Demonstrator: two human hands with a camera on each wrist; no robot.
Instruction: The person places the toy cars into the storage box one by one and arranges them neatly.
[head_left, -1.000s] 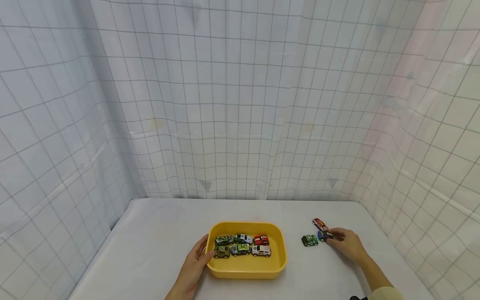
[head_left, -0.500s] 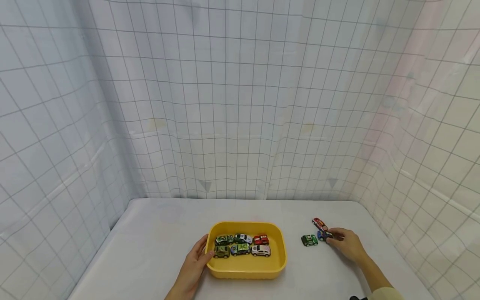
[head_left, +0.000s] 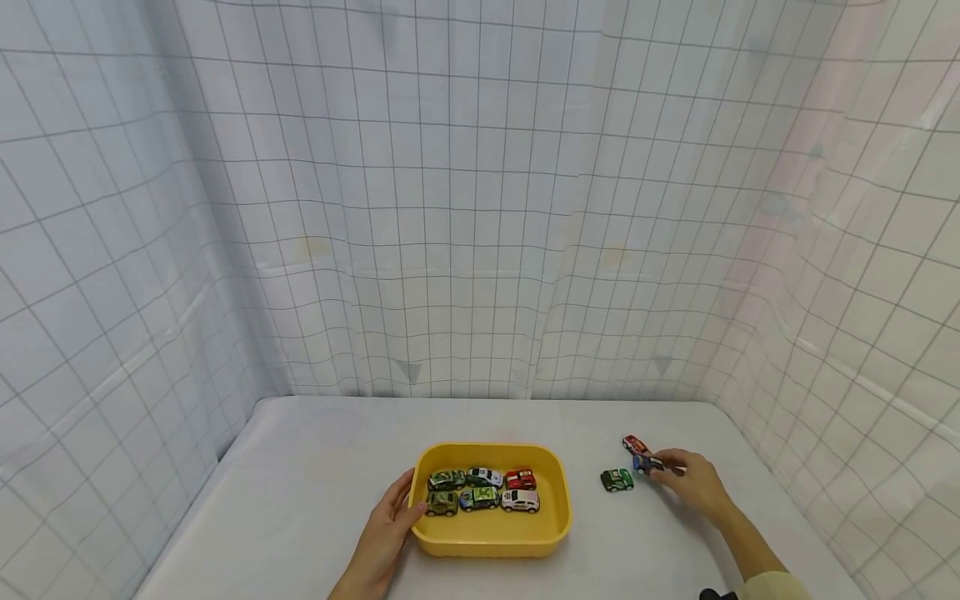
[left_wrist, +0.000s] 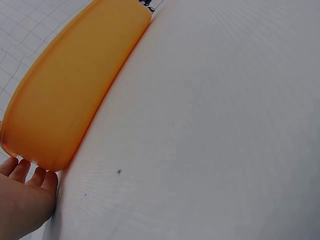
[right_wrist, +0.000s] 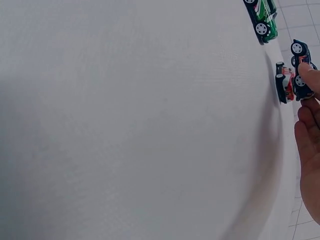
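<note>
Between thumb and fingers, my right hand [head_left: 697, 485] pinches a dark blue toy car [head_left: 645, 464]. The right wrist view shows this car [right_wrist: 302, 90] raised off the table, its wheels facing the camera. Just behind it lies a red toy car [head_left: 634, 444], partly covered in the head view. A green toy car [head_left: 617, 480] stands on the table to the left. My left hand [head_left: 384, 525] grips the left side of a yellow bin [head_left: 491, 535], thumb over the rim and fingers along the outer wall. Several toy cars stand inside in two rows, including a white-and-pink one [head_left: 521, 500].
The table [head_left: 315, 467] has a white cover. Hanging white sheets with a grid pattern [head_left: 480, 208] enclose it at the back and on both sides. The bin's front portion is bare yellow floor.
My right hand has lifted the blue toy car slightly off the table, so it now overlaps the red one. My left hand keeps its grip on the bin.
</note>
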